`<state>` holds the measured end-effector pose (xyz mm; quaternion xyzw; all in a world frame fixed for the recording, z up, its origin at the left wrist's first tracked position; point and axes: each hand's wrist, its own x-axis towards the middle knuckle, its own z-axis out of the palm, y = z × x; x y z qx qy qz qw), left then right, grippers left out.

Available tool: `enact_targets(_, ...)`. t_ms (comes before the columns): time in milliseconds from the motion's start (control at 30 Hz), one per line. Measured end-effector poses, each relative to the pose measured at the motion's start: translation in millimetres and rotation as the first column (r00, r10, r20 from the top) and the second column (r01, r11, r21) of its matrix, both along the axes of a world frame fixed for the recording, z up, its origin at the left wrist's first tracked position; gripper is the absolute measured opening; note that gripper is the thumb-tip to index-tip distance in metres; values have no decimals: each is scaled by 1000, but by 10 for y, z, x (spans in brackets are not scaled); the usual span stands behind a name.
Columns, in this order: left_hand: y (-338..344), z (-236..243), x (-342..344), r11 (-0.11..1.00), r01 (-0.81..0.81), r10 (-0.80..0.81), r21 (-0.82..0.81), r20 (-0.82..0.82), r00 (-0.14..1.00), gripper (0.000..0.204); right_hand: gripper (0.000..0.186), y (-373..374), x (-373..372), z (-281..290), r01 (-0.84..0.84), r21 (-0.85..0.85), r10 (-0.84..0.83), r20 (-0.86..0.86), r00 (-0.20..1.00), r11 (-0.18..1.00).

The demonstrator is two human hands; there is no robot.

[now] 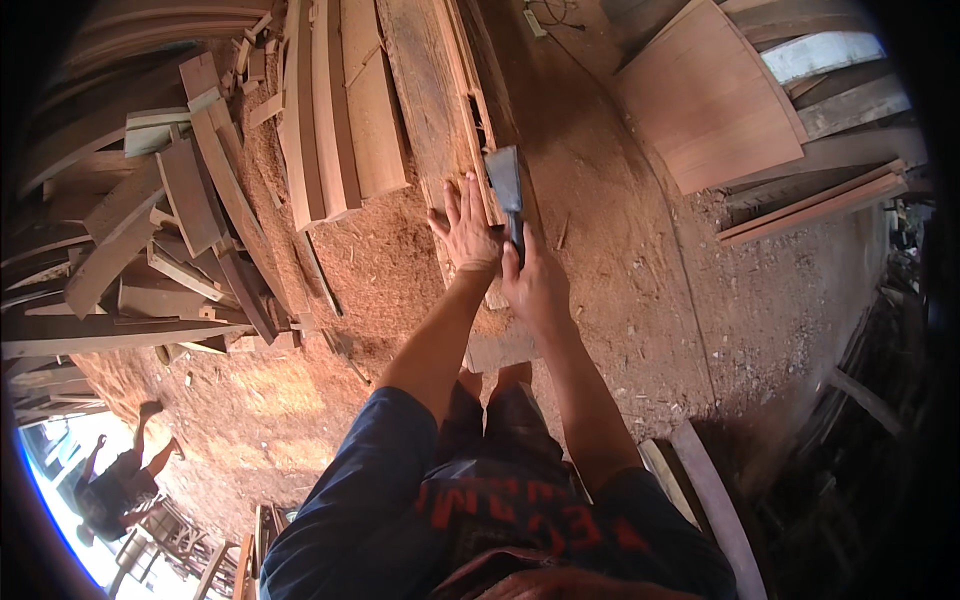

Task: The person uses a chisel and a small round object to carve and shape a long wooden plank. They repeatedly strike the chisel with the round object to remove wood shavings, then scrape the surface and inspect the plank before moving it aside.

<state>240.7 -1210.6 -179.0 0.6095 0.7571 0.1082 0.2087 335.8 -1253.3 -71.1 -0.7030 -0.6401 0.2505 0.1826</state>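
My left hand [468, 232] lies with fingers spread on a long, weathered plank [440, 95] that runs away from me up the middle of the view. My right hand [528, 275] is closed on the dark handle of a hatchet-like tool [503, 170] with a broad grey metal blade. The blade is at the plank's split, splintered right edge, just right of my left fingertips.
Curved boards [330, 120] lie left of the plank, with piled offcuts [165, 220] farther left. A broad panel [708, 95] and stacked timber are at right. Sawdust covers the floor [640, 300]. Another person [115, 490] is at lower left.
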Motion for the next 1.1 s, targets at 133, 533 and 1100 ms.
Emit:
enact_targets(133, 84, -118, -86, 1000, -18, 18, 17, 29, 999, 112, 50, -76, -15, 53, -9, 74, 12, -49, 999, 997)
enact_targets(533, 85, 92, -89, 999, 9, -5, -36, 94, 996, 112, 49, -172, -85, 190, 56, -21, -56, -3, 998, 998)
enact_targets(1100, 170, 33, -101, 997, 9, -4, -77, 67, 998, 102, 50, 18, -102, 69, -9, 165, 3, 35, 999, 986)
